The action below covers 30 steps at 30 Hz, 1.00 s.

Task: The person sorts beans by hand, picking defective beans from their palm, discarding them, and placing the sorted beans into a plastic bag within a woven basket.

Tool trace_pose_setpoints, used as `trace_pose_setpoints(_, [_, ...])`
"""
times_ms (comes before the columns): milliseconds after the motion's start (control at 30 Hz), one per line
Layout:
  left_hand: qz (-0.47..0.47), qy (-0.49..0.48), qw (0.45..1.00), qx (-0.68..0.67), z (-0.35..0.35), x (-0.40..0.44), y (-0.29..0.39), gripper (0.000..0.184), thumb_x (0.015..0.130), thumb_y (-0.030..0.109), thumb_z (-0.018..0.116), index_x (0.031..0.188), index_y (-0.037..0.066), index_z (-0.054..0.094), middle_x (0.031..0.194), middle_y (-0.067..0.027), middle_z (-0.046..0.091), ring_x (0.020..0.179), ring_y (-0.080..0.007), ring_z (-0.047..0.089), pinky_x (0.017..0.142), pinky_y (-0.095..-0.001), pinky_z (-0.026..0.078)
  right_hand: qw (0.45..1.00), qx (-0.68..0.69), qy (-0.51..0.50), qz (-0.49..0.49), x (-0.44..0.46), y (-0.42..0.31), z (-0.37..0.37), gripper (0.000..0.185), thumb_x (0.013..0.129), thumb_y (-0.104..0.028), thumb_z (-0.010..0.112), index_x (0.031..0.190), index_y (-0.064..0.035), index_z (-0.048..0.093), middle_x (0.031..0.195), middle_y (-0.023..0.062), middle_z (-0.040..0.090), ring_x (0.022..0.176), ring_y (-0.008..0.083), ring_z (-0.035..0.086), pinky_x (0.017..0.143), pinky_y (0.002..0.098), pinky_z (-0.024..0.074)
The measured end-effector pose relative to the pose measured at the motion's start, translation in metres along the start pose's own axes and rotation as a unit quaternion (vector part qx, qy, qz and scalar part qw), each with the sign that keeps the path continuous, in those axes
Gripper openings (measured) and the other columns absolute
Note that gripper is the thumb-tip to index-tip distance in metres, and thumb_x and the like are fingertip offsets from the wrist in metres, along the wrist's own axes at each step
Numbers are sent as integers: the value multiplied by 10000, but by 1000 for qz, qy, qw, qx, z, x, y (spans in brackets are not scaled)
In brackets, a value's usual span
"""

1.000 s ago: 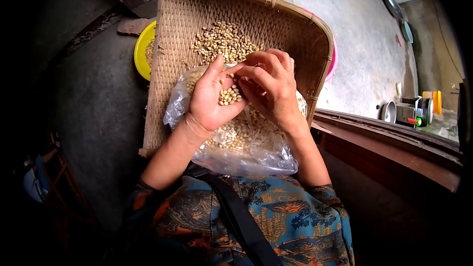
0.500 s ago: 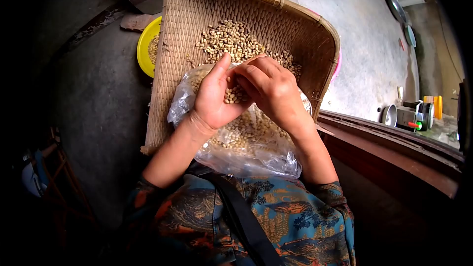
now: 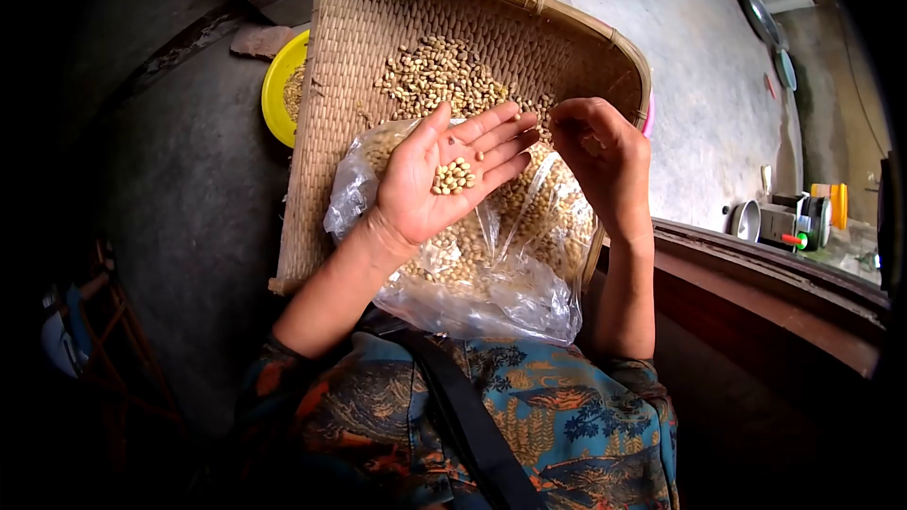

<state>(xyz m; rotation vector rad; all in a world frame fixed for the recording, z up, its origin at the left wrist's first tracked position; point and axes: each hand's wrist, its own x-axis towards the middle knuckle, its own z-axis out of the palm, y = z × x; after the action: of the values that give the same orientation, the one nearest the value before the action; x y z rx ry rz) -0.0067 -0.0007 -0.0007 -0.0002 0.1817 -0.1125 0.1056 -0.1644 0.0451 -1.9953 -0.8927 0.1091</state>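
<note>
Beans [image 3: 453, 177] sit clumped on my left hand [image 3: 409, 179], fingers [image 3: 493, 121] stretched nearly flat, odd one loose toward their base. Right hand [image 3: 616, 162], apart, just right of left fingers, is curled; cannot tell whether it pinches anything. Plastic bag [image 3: 510, 310] of beans lies beneath left fingers, mixed-coloured pile [image 3: 439, 76] beyond them, both in woven basket [image 3: 345, 57]. Best, I judge: keep left hand level, slightly cupped, spread beans single-layer so each shows, pinch singly, lightly.

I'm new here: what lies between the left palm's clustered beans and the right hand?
Head view: a stray bean, fingers of the left hand, then a gap before the right hand.
</note>
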Motion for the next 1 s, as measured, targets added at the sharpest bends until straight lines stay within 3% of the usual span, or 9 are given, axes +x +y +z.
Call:
trace_pose_setpoints(133, [-2, 1, 1000, -9, 1, 2, 0, 678, 1046, 441, 289, 1455, -100, 303, 1488, -277, 363, 1407, -367, 336, 1206, -475, 214, 998, 63, 4, 10, -4, -4, 2, 157, 813, 35, 722, 950, -11, 660, 870, 77, 650, 783, 141, 650, 670, 256, 518])
trace_pose_setpoints(167, [-2, 1, 1000, -10, 0, 2, 0, 678, 1046, 442, 289, 1453, -100, 307, 1481, -276, 373, 1403, -365, 341, 1204, -476, 218, 998, 53, -18, 12, -3, -3, 1, 140, 826, 44, 722, 945, 12, 654, 942, 46, 659, 871, 105, 634, 749, 239, 522])
trace_pose_setpoints(300, [-6, -8, 1000, 11, -8, 4, -1, 664, 1039, 453, 331, 1414, -93, 373, 1418, -246, 457, 1392, -353, 365, 1192, -472, 254, 991, -41, 19, -127, 8, -2, 15, 171, 789, 11, 736, 942, -19, 665, 929, 116, 671, 826, 254, 656, 705, 331, 533])
trace_pose_setpoints(400, [10, 97, 995, 5, -1, 3, 1, 654, 1038, 453, 327, 1402, -87, 391, 1376, -256, 490, 1386, -357, 377, 1191, -466, 265, 998, 32, -29, -35, 13, 10, 24, 156, 814, 10, 717, 958, -36, 677, 897, 102, 683, 817, 218, 664, 687, 313, 536])
trace_pose_setpoints(467, [34, 41, 998, -24, 7, -2, 13, 651, 1048, 431, 272, 1411, -103, 357, 1467, -296, 376, 1419, -386, 311, 1203, -468, 235, 995, 76, 71, -10, 16, 22, 17, 150, 867, -5, 699, 1014, -34, 691, 919, 51, 709, 808, 96, 657, 673, 236, 538])
trace_pose_setpoints(600, [88, 0, 996, -17, 14, -16, 45, 569, 1060, 306, 290, 1435, -121, 311, 1540, -288, 253, 1462, -398, 198, 1223, -482, 162, 981, 165, 79, 65, 17, 20, -3, 99, 910, -41, 673, 1005, -13, 667, 863, 16, 674, 733, 66, 617, 623, 216, 510])
trace_pose_setpoints(833, [99, 81, 988, -82, -2, -18, 46, 531, 1056, 260, 307, 1392, -148, 359, 1492, -322, 321, 1431, -417, 271, 1212, -516, 195, 856, 446, -13, 262, 15, 48, 6, 93, 943, -29, 516, 981, -25, 601, 764, 0, 564, 637, 65, 509, 563, 232, 454])
trace_pose_setpoints(967, [106, 144, 980, -83, -8, -18, 40, 502, 1046, 222, 348, 1384, -149, 367, 1481, -322, 336, 1416, -421, 297, 1201, -518, 228, 939, 216, -73, 258, 15, 57, 16, 151, 936, -147, 646, 962, 1, 635, 709, -44, 527, 638, 40, 466, 562, 230, 426])
trace_pose_setpoints(1000, [105, 144, 981, -82, -10, -19, 40, 499, 1046, 218, 351, 1384, -149, 366, 1482, -322, 336, 1416, -421, 296, 1201, -519, 230, 978, 99, -57, 176, 14, 61, 21, 145, 893, -135, 682, 968, -13, 664, 770, 18, 636, 674, 140, 600, 622, 285, 498])
